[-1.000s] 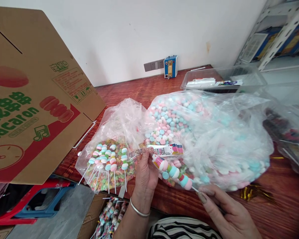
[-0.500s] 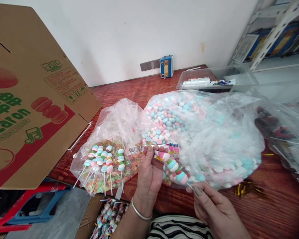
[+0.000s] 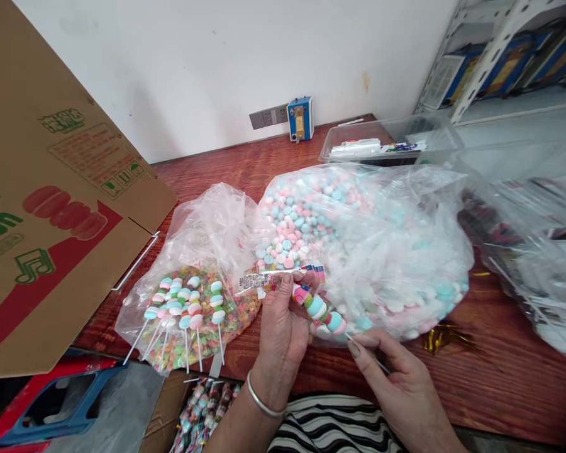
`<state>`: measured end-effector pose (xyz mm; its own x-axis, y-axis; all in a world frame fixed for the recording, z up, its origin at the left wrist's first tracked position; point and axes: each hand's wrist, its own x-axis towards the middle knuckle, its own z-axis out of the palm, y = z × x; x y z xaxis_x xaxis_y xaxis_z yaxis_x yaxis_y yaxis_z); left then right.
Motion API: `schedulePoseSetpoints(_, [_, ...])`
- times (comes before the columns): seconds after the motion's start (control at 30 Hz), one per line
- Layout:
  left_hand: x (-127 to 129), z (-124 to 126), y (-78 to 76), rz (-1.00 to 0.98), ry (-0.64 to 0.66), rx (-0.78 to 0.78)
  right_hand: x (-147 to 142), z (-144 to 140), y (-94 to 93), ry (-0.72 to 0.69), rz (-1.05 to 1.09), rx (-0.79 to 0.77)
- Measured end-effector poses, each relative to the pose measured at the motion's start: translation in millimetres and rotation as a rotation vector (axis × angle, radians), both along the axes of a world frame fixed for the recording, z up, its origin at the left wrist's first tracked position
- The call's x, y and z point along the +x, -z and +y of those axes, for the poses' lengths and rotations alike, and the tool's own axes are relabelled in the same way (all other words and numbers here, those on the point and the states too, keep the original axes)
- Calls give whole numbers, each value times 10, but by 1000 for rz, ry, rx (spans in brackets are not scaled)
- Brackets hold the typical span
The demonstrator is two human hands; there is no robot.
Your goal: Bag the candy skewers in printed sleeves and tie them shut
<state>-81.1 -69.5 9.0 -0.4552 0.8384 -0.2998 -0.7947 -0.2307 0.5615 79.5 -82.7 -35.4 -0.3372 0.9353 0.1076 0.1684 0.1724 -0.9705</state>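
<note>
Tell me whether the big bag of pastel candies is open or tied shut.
Open. The big bag lies on the table with its mouth spread toward the left hand, loose candies exposed.

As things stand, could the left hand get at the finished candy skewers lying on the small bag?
Probably yes, but not freely: the skewers lie uncovered just beside the left hand, yet that hand is pinching a printed wrapper around the candy skewer the right hand holds.
</note>
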Motion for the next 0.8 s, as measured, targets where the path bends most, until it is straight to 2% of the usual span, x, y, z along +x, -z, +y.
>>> schedulePoseSetpoints(0.2, [80, 74, 27, -4, -42, -78, 68, 36, -29, 110, -99, 318])
schedulePoseSetpoints(0.4, [151, 221, 65, -43, 41, -113, 177, 91, -37, 132, -254, 668])
schedulePoseSetpoints(0.5, [198, 309, 25, -118, 87, -151, 239, 127, -32, 165, -290, 718])
schedulePoseSetpoints(0.53, [215, 338, 13, -142, 110, -154, 254, 144, -42, 164, -284, 667])
schedulePoseSetpoints(0.6, [249, 389, 4, -170, 147, -131, 271, 183, -73, 125, -229, 443])
schedulePoseSetpoints(0.73, [314, 453, 54, -184, 247, -29, 250, 264, -114, -5, 72, -246])
schedulePoseSetpoints(0.8, [343, 465, 93, -193, 325, 6, 224, 297, -101, -41, 256, -542])
